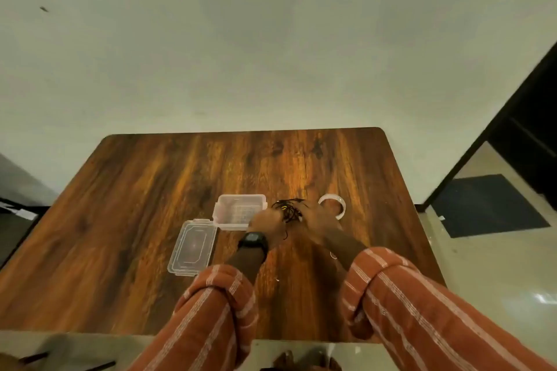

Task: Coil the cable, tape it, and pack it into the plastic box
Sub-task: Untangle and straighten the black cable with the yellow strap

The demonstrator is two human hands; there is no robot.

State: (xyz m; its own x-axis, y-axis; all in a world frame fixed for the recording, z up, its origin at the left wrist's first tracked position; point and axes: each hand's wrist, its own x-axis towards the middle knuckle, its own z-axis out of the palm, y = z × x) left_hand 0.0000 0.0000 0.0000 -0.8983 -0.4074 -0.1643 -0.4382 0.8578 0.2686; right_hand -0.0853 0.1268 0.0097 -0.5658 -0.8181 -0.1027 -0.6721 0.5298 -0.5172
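Observation:
A thin black cable (pixel 287 209) with a yellow mark is bunched in loose loops between my two hands on the wooden table (pixel 150 205). My left hand (pixel 265 224), with a black watch at the wrist, grips its left side. My right hand (pixel 319 220) holds its right side. One strand hangs down below the hands. The clear plastic box (pixel 241 211) stands uncovered just left of the hands. Its clear lid (pixel 193 247) lies flat, nearer and to the left. A roll of clear tape (pixel 333 205) sits just right of my right hand.
The table's far edge meets a pale wall. A tiled floor with a dark mat (pixel 488 205) and a dark door frame (pixel 518 129) lie to the right. The table's near edge is close to my body.

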